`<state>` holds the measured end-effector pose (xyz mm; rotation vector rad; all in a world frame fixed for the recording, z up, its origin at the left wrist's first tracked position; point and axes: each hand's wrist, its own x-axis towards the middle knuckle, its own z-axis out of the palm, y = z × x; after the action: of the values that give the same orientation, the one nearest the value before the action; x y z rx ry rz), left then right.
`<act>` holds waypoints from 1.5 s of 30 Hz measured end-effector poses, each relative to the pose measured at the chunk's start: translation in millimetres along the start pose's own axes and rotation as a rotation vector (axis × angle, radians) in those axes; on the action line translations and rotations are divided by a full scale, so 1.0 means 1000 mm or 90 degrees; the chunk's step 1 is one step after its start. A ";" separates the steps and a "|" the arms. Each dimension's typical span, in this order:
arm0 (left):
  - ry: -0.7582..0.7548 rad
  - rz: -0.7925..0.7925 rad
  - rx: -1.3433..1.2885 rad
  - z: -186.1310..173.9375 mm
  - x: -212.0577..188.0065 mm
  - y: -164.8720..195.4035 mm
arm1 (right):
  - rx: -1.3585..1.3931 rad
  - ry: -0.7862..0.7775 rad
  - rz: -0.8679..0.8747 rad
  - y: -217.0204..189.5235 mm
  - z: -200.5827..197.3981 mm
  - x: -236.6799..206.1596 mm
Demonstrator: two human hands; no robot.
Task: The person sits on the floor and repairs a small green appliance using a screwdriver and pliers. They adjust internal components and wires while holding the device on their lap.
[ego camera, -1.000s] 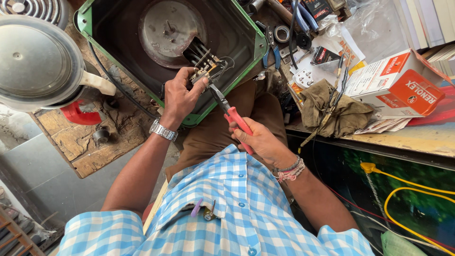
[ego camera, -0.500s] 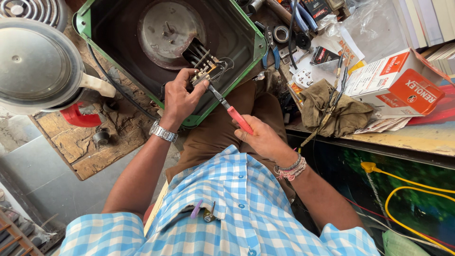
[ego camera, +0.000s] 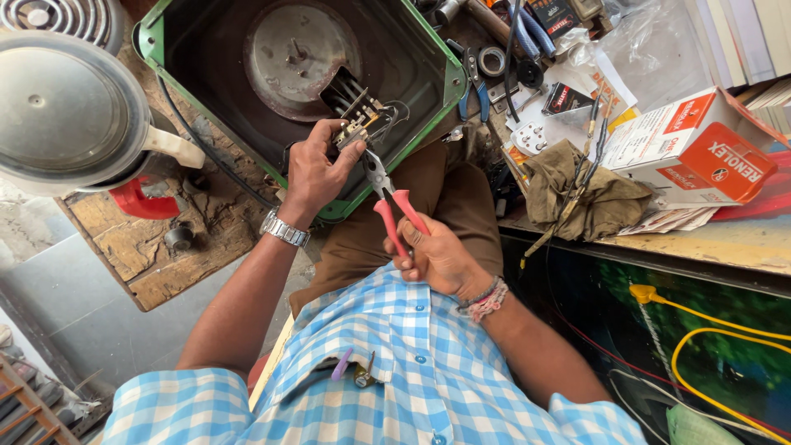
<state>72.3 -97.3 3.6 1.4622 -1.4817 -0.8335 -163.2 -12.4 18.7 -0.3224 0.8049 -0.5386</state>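
While left hand pinches switch part, right hand grips red-handled pliers.

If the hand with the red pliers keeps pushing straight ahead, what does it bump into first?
Most likely the small switch part with wires that the left hand pinches. The right hand aims the pliers up at it, with the tips already close; depth is hard to judge.

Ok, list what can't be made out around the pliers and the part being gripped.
Head view only:
- Pliers: the tips are lost among wires; what they bite is too small to tell.
- Terminal block: its near side is covered by the left hand.
- Right hand: the fingers wrap the red handles, hiding the handle ends.
- Green-rimmed appliance base: its top is cut off by the frame edge.
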 end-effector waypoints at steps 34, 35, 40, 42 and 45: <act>-0.005 0.019 0.017 0.006 0.000 0.008 | -1.024 0.279 -0.484 -0.083 -0.066 -0.020; -0.008 0.011 0.024 0.005 0.000 0.010 | -0.989 0.355 -0.510 -0.091 -0.065 -0.013; -0.030 -0.074 0.027 0.003 0.001 0.016 | -0.906 0.469 -0.630 -0.116 -0.056 0.015; -0.023 -0.061 0.029 0.003 0.003 0.016 | -0.923 0.486 -0.704 -0.130 -0.052 0.030; -0.010 -0.027 0.012 0.005 0.001 0.013 | -0.888 0.507 -0.758 -0.163 -0.045 0.058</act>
<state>62.8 -97.8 14.1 1.5077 -1.4786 -0.8608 -217.7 -182.5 30.9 -2.0481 1.6761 -1.1725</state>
